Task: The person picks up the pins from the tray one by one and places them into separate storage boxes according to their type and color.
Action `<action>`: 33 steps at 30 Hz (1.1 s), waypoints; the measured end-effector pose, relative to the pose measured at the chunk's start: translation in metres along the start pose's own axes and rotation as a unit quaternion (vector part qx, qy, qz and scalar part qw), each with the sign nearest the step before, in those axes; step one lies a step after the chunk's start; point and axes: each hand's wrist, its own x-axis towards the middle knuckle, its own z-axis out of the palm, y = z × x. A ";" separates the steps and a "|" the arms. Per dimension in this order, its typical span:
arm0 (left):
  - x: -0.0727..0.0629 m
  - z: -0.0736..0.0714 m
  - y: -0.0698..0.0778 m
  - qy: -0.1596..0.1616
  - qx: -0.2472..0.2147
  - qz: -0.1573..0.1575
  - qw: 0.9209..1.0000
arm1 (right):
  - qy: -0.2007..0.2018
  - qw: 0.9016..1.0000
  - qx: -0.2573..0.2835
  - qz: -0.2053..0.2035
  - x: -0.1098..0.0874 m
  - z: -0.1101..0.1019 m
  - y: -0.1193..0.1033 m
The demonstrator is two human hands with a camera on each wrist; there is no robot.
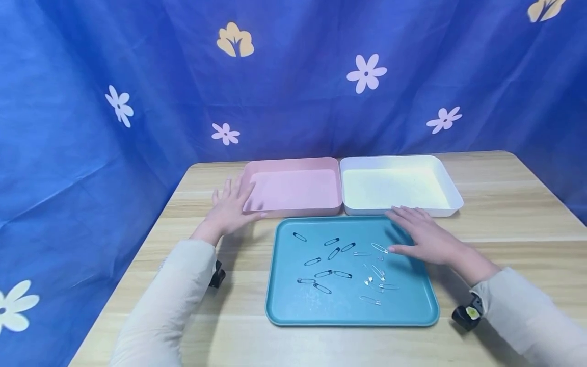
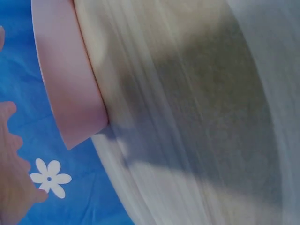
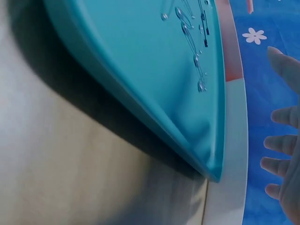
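Note:
My left hand (image 1: pixel 229 209), fingers spread and holding nothing, hovers at the left end of the pink bin (image 1: pixel 295 186). My right hand (image 1: pixel 424 234) is over the upper right part of the teal tray (image 1: pixel 293 311), its fingers extended and holding nothing. On the tray lie several black safety pins (image 1: pixel 323 288) toward the left and several silver safety pins (image 1: pixel 370 300) toward the right. The right thumb overlaps the topmost silver pin in the head view. In the right wrist view the right fingers (image 3: pixel 281 144) stand apart, above the level of the tray.
Beside the pink bin, a white bin (image 1: pixel 394 186) stands behind the tray. Both bins sit near the far edge of the wooden table (image 1: pixel 504 204). A blue curtain with flowers (image 1: pixel 293 102) hangs behind. Each wrist carries a small black camera (image 1: pixel 468 313).

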 end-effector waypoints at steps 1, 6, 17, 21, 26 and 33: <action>0.000 0.001 -0.001 -0.002 -0.001 -0.002 1.000 | 0.002 1.000 0.004 -0.005 0.000 0.001 -0.001; 0.001 0.005 -0.007 -0.008 -0.002 -0.010 1.000 | -0.005 1.000 0.025 -0.011 0.002 0.006 -0.005; 0.005 0.009 -0.009 -0.032 -0.012 -0.024 0.999 | -0.030 0.997 0.064 0.017 0.007 0.015 -0.005; 0.006 0.011 -0.009 -0.035 -0.013 -0.026 0.999 | -0.032 0.998 0.061 0.015 0.008 0.017 -0.006; 0.007 0.013 -0.011 -0.037 -0.012 -0.031 0.999 | -0.035 0.998 0.053 0.016 0.010 0.020 -0.007; 0.009 0.014 -0.012 -0.047 -0.016 -0.040 0.998 | -0.049 0.996 0.065 0.024 0.014 0.023 -0.007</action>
